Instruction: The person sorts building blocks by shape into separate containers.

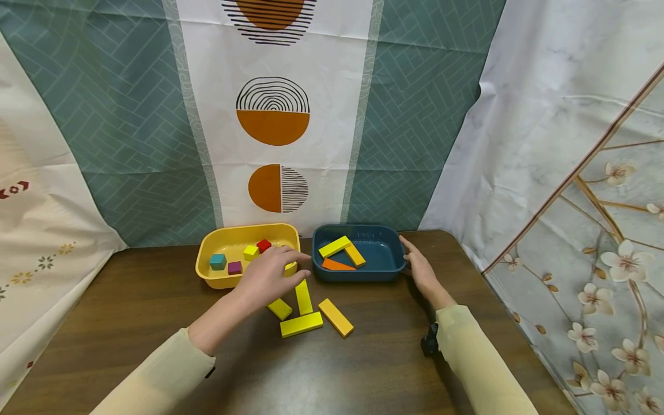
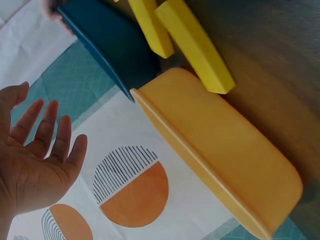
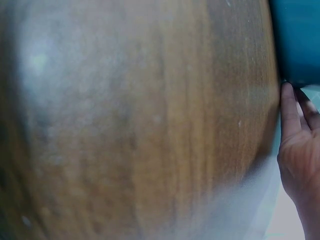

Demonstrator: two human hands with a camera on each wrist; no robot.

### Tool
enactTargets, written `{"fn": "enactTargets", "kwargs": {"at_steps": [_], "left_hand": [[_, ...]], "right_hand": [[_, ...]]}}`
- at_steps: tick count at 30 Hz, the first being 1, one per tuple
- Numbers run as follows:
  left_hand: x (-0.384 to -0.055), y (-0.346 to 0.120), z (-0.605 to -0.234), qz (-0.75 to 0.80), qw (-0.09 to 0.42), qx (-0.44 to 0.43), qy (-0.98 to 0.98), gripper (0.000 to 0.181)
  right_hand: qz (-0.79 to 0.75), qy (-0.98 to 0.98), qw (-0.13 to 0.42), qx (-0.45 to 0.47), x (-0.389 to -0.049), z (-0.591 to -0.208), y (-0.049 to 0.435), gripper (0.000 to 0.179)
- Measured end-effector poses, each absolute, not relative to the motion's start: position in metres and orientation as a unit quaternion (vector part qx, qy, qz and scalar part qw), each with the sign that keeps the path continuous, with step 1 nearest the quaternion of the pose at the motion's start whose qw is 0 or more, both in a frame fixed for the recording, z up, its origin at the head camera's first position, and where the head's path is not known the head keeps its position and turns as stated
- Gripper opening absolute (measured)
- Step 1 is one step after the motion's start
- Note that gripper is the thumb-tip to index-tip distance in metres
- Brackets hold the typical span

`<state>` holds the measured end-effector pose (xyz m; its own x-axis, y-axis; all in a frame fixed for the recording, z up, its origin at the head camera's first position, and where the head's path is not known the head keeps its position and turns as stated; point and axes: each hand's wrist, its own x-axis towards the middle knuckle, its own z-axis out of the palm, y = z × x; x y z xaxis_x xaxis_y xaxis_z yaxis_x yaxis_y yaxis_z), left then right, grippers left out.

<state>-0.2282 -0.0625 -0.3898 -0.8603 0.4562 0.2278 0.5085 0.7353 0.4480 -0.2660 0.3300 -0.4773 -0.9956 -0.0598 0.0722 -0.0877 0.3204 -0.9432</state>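
My left hand (image 1: 270, 271) hovers over the front right part of a yellow tray (image 1: 207, 280), fingers loosely extended. In the left wrist view its palm and spread fingers show nothing held. Inside that tray are a teal cube (image 1: 218, 261), a purple cube (image 1: 234, 268), a yellow cube (image 1: 251, 252) and a red cube (image 1: 263, 245); the hand hides part of it. My right hand (image 1: 422, 274) touches the right end of a dark blue tray (image 1: 358, 276) with nearly straight fingers. Two yellow blocks (image 1: 334, 246) and an orange block (image 1: 338, 264) lie in the blue tray.
In front of the trays, yellow blocks (image 1: 301, 324) and a yellow-orange block (image 1: 335, 317) lie on the brown wooden table (image 1: 373, 357). A patterned cloth (image 1: 394, 144) hangs behind the trays. On the right stands a floral cloth (image 1: 586, 230).
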Motion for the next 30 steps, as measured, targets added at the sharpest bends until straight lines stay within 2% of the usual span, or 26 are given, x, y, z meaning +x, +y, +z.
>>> {"fn": "enactTargets", "kwargs": {"at_steps": [20,30], "left_hand": [[-0.206,-0.092,-0.431,-0.242,0.011,-0.235,-0.941,0.037],[-0.197,-0.097,-0.453,-0.229,-0.015,-0.231,-0.946,0.031]], "right_hand": [[0.595,-0.803,-0.001,0.02,-0.263,-0.469,0.325,0.06],[0.594,-0.804,0.013,0.015,-0.276,-0.491,0.332,0.062]]}}
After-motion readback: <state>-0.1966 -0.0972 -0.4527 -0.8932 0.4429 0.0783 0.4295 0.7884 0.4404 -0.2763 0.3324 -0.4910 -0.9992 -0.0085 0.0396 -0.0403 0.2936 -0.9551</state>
